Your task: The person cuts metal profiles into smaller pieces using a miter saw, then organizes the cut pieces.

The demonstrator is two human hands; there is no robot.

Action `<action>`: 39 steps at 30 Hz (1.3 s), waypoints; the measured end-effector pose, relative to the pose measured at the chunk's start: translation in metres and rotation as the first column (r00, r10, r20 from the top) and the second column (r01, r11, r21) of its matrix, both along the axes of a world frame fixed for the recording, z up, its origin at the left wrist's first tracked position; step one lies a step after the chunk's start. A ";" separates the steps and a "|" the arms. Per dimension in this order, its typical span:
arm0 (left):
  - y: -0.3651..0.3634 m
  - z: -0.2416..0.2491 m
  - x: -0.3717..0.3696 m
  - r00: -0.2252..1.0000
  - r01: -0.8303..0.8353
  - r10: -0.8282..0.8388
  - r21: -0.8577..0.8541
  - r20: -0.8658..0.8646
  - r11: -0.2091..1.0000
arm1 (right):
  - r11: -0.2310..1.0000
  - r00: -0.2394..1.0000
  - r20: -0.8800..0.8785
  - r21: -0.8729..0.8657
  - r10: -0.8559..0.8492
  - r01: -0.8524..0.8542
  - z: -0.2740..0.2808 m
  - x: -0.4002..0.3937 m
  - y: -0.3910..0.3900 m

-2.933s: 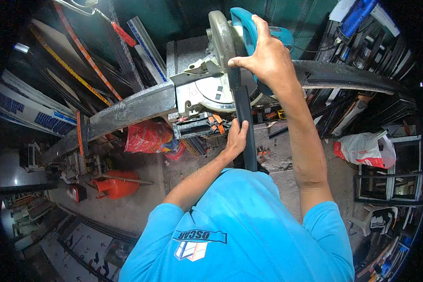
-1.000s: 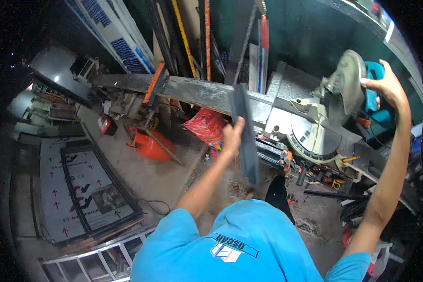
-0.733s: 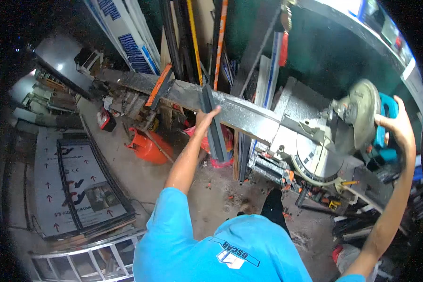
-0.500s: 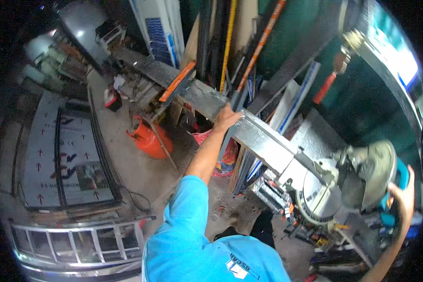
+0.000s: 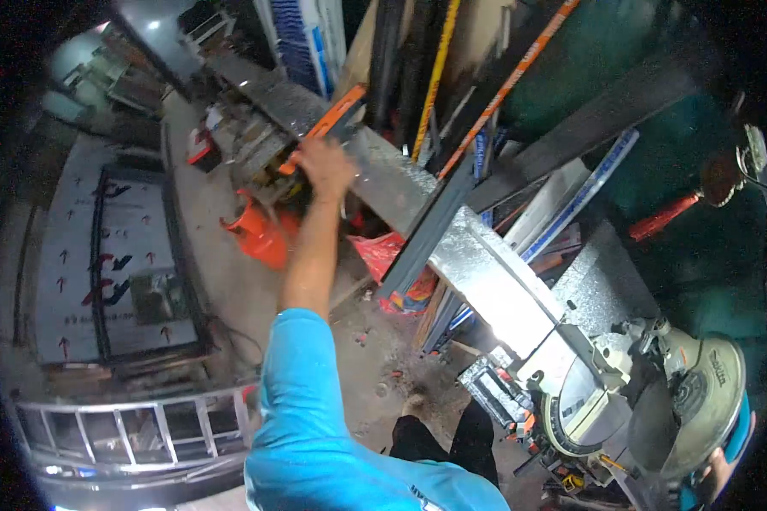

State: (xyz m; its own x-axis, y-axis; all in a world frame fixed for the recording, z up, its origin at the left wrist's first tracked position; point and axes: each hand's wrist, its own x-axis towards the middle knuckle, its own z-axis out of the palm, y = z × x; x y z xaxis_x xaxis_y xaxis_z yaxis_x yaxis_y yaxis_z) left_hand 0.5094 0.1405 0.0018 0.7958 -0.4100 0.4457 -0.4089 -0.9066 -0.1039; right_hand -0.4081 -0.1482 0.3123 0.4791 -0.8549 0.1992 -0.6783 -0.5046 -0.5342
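My left hand point(image 5: 325, 168) reaches over the metal workbench and is closed on an orange bar point(image 5: 339, 109); the palm hides the bar's lower part. A dark grey metal profile point(image 5: 435, 223) lies slanted across the bench, apart from that hand. At the lower right, my right hand point(image 5: 719, 470) is closed around the teal handle point(image 5: 746, 426) of a miter saw point(image 5: 709, 396). Part of the hand is hidden behind the saw's guard. The saw's pale round base point(image 5: 575, 413) joins the end of the bench point(image 5: 494, 289).
Several long profiles and boards point(image 5: 439, 77) lean against the wall behind the bench. An orange gas cylinder point(image 5: 256, 234) and a red plastic bag point(image 5: 375, 255) are beneath it. An aluminium ladder point(image 5: 145, 430) and wrapped panels point(image 5: 115, 255) lie to the left. Tools litter the floor near the saw.
My left hand has left the dark profile and moved left along the bench to the orange bar. The profile now rests tilted across the bench. My right hand appears lower, with the saw.
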 end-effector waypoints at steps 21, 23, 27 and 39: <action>0.182 -0.019 -0.160 0.326 -0.633 -0.905 -0.774 -0.272 0.004 | 0.959 0.982 0.035 0.226 -0.185 0.173 0.032 0.102 0.038; 0.188 0.016 -0.194 0.228 -0.707 -0.945 -0.707 -0.234 0.004 | 0.967 0.981 0.097 0.211 -0.166 0.142 0.020 0.101 0.034; 0.212 0.007 -0.155 0.060 -0.671 -0.998 -0.740 0.009 -0.047 | 0.982 0.987 -0.043 0.106 -0.153 0.157 0.037 0.123 0.052; 0.104 0.063 -0.406 -0.248 -0.515 -0.951 -0.806 -0.186 0.292 | 0.967 0.953 -0.181 -0.121 -0.243 0.224 0.021 0.121 0.026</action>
